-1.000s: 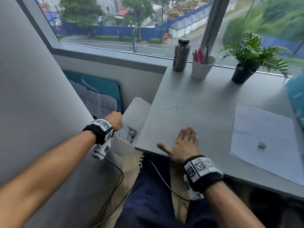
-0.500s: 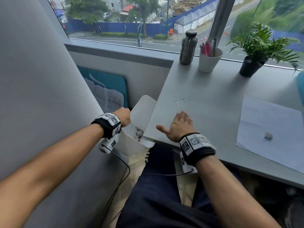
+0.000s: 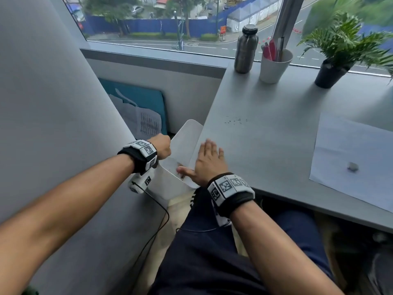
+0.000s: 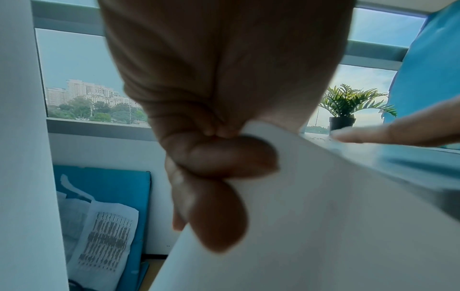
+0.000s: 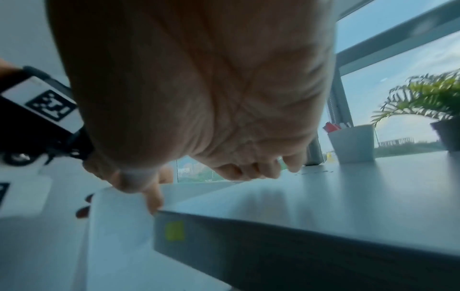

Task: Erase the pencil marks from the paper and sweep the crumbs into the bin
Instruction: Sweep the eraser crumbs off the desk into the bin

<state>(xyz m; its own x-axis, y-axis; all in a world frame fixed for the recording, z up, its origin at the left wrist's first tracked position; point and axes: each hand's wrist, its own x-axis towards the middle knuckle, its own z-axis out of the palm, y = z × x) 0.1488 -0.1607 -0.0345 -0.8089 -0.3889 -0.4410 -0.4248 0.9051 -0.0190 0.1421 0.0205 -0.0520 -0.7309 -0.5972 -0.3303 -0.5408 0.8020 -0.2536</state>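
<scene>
My left hand (image 3: 162, 146) grips the rim of the white bin (image 3: 185, 137), which is held tilted against the left edge of the grey table (image 3: 276, 128); in the left wrist view its fingers (image 4: 224, 157) curl round the bin wall (image 4: 311, 216). My right hand (image 3: 207, 161) lies flat and open at the table's left edge, thumb over the bin mouth. A small cluster of dark crumbs (image 3: 235, 120) lies on the table beyond it. The white paper (image 3: 350, 150) lies at the right with a small grey eraser (image 3: 353, 167) on it.
A steel bottle (image 3: 245, 50), a white cup of pens (image 3: 275, 64) and a potted plant (image 3: 338, 54) stand along the window sill. A grey wall (image 3: 42, 103) is on the left. A blue folder with papers (image 3: 140, 109) leans on the floor behind the bin.
My right hand has slid left across the table to its edge, its thumb now over the bin. The left hand has kept its grip on the bin.
</scene>
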